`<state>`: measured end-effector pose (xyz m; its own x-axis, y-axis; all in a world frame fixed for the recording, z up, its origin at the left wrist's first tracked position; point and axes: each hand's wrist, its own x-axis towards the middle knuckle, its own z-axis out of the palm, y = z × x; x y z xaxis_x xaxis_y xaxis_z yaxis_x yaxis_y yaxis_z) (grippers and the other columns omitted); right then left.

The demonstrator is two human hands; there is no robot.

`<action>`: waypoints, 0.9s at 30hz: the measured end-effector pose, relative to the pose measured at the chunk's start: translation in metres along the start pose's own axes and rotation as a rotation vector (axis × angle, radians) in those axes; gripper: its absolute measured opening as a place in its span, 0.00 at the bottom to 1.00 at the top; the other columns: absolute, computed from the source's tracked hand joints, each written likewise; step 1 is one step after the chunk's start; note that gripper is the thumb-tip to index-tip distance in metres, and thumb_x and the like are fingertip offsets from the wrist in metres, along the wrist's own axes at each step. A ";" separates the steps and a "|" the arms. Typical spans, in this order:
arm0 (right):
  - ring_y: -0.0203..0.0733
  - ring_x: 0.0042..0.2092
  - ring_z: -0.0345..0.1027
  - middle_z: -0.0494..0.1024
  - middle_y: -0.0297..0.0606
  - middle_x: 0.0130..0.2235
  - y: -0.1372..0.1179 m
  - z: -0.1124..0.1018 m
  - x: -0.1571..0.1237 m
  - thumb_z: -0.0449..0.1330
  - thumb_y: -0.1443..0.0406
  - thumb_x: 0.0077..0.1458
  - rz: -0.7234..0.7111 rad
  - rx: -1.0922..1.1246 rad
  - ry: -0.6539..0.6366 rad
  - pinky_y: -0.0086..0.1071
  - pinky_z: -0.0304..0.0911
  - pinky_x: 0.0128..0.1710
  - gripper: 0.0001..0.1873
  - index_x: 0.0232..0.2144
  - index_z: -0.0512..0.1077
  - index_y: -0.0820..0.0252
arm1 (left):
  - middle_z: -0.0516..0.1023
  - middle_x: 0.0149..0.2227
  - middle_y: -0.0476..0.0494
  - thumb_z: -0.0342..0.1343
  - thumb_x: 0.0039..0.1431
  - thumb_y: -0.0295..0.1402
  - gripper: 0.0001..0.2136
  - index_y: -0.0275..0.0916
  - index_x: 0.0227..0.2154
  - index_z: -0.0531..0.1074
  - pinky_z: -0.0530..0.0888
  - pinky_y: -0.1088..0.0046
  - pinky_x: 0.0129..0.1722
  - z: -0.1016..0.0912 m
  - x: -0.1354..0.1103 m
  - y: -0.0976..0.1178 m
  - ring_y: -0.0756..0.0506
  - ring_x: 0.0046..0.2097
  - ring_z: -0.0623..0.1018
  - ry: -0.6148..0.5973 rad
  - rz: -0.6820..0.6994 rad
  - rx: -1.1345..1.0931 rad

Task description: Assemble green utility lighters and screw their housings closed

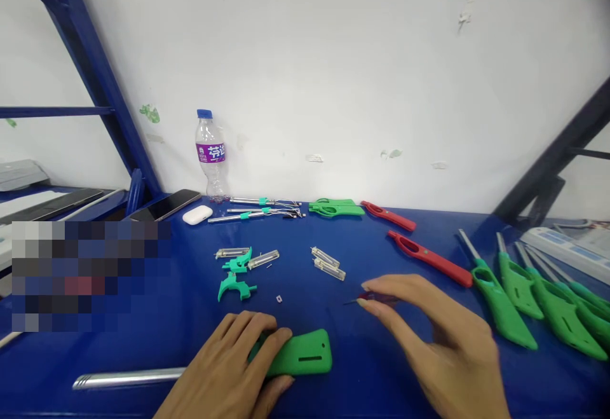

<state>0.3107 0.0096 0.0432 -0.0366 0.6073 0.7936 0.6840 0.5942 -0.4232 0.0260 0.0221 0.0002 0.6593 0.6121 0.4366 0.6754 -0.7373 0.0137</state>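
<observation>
My left grip (231, 362) is wrapped around a green lighter (309, 350) on the bench (357, 374), near its front edge. My right grip (441, 343) pinches a small dark-red tool (376, 297), tip pointing left. Capped bottle (210, 168) upright by the wall (343, 88); can't tell contents. Clear tanks (330, 269) lie mid-bench, fill unreadable. Open gap between lighter and tool; more lighters (519, 285) crowd the right side.
</observation>
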 end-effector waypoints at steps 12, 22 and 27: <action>0.46 0.43 0.84 0.87 0.35 0.42 -0.002 0.010 -0.007 0.66 0.55 0.68 -0.073 -0.086 -0.249 0.37 0.79 0.44 0.09 0.44 0.81 0.50 | 0.78 0.47 0.44 0.48 0.79 0.31 0.11 0.45 0.55 0.73 0.81 0.74 0.44 -0.004 -0.002 0.007 0.47 0.42 0.82 0.121 -0.022 -0.177; 0.43 0.45 0.84 0.89 0.38 0.47 -0.005 0.006 -0.005 0.67 0.72 0.64 -0.410 0.051 -0.220 0.32 0.80 0.43 0.15 0.52 0.81 0.56 | 0.81 0.45 0.44 0.54 0.70 0.21 0.17 0.44 0.57 0.74 0.78 0.67 0.45 -0.012 -0.001 -0.005 0.44 0.45 0.81 0.335 -0.078 -0.033; 0.46 0.43 0.84 0.86 0.39 0.48 -0.009 -0.001 -0.010 0.67 0.53 0.67 -0.033 0.356 -0.284 0.32 0.81 0.40 0.12 0.49 0.83 0.47 | 0.81 0.43 0.47 0.56 0.72 0.24 0.13 0.45 0.53 0.78 0.79 0.73 0.44 -0.015 0.003 -0.009 0.47 0.43 0.81 0.433 -0.125 -0.093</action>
<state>0.3051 -0.0024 0.0396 -0.2871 0.6758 0.6789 0.3878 0.7300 -0.5627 0.0171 0.0258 0.0153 0.3625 0.5367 0.7619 0.6954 -0.7000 0.1623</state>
